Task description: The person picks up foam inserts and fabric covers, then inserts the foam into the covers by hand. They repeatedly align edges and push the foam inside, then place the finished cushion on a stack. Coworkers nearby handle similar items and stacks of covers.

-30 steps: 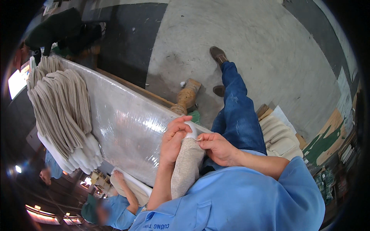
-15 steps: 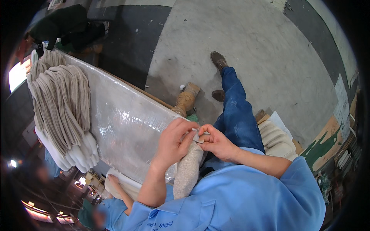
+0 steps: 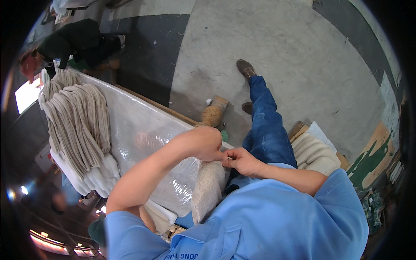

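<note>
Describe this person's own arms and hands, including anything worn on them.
Both arms are covered at the top by plain, light blue short sleeves that end near the elbows; the forearms below are uncovered. The left grip and right grip are bare hands, ungloved. No watch or bracelet shows on either wrist.

The stuffed cover [image 3: 209, 187] looks rough, matt cloth.

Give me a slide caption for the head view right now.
Left hand and right hand meet at one end of a beige fabric piece beside a shiny table.
</note>
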{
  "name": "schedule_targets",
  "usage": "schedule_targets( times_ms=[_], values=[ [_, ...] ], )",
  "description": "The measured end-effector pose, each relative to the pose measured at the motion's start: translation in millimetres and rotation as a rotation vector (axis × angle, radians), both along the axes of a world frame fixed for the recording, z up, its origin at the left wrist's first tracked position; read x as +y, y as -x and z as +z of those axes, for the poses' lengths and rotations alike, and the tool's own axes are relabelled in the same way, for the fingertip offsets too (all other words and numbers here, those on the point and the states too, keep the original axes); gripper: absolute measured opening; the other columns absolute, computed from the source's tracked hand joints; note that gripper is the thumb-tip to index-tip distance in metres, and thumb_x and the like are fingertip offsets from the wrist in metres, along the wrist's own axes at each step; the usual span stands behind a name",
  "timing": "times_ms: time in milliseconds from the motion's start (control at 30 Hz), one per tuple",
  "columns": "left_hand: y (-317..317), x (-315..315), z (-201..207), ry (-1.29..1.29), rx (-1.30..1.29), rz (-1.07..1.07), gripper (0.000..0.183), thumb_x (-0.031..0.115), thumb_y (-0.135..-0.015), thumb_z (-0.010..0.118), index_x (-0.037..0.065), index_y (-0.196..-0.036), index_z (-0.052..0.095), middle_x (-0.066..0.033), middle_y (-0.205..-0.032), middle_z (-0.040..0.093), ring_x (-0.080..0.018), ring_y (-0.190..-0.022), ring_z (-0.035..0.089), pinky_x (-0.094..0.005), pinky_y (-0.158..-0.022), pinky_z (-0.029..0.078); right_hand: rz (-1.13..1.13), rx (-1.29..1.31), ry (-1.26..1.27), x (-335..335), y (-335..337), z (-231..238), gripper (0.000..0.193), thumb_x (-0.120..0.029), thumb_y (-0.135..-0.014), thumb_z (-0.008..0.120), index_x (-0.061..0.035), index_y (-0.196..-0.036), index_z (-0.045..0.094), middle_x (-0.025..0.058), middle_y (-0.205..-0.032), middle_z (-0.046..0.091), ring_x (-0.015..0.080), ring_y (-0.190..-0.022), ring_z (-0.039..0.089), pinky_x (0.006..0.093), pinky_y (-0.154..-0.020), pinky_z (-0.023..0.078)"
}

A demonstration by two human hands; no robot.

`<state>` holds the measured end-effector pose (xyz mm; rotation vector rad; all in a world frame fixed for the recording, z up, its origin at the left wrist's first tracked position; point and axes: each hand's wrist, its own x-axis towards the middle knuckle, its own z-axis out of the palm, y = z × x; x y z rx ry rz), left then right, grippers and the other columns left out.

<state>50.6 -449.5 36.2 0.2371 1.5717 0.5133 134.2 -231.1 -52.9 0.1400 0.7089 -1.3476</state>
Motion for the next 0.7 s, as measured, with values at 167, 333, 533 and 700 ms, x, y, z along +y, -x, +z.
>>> schedule_targets(
  times_ms=[167, 333, 533, 700],
  values=[
    [-3.7, 1.9, -9.8, -0.048, 0.022, -0.017, 0.028, 0.030, -0.091, 0.072, 0.003, -0.089, 0.080, -0.0196, -0.078, 0.072, -0.0385, -0.080, 0.071, -0.0491, -0.076, 0.055, -0.054, 0.017, -0.085, 1.6, -4.6, 2.5, 0.011, -0.013, -0.104, 0.067, -0.0025, -0.104, 0.071, -0.0026, -0.092, 0.066, 0.0068, -0.085, 0.056, 0.0258, -0.077, 0.046],
    [-23.4, -7.3, -1.2, -0.097, 0.221, 0.168, 0.024, 0.024, -0.094, 0.069, 0.003, -0.095, 0.079, -0.0207, -0.099, 0.068, -0.0398, -0.097, 0.069, -0.0472, -0.085, 0.054, -0.022, 0.080, -0.001, 1.0, -1.0, 2.7, 0.013, -0.016, -0.105, 0.067, -0.0033, -0.104, 0.071, -0.0040, -0.089, 0.066, 0.0067, -0.083, 0.054, 0.0265, -0.076, 0.046],
    [-64.8, -16.4, -0.8, -0.112, 0.396, 0.560, 0.016, 0.017, -0.095, 0.072, 0.002, -0.090, 0.068, -0.0147, -0.094, 0.057, -0.0339, -0.087, 0.059, -0.0408, -0.078, 0.049, 0.015, 0.296, -0.018, -3.3, 4.7, 11.6, 0.017, -0.018, -0.103, 0.068, -0.0014, -0.103, 0.073, -0.0005, -0.083, 0.066, 0.0080, -0.078, 0.054, 0.0291, -0.071, 0.047],
    [-100.1, -14.2, -9.5, -0.099, 0.525, 1.002, 0.016, 0.011, -0.096, 0.071, 0.001, -0.085, 0.065, -0.0113, -0.092, 0.055, -0.0267, -0.086, 0.057, -0.0364, -0.078, 0.047, 0.018, 0.318, -0.177, -14.2, 9.4, 22.8, 0.021, -0.019, -0.102, 0.068, 0.0012, -0.096, 0.073, 0.0054, -0.081, 0.066, 0.0112, -0.077, 0.055, 0.0332, -0.069, 0.047]
  ],
)
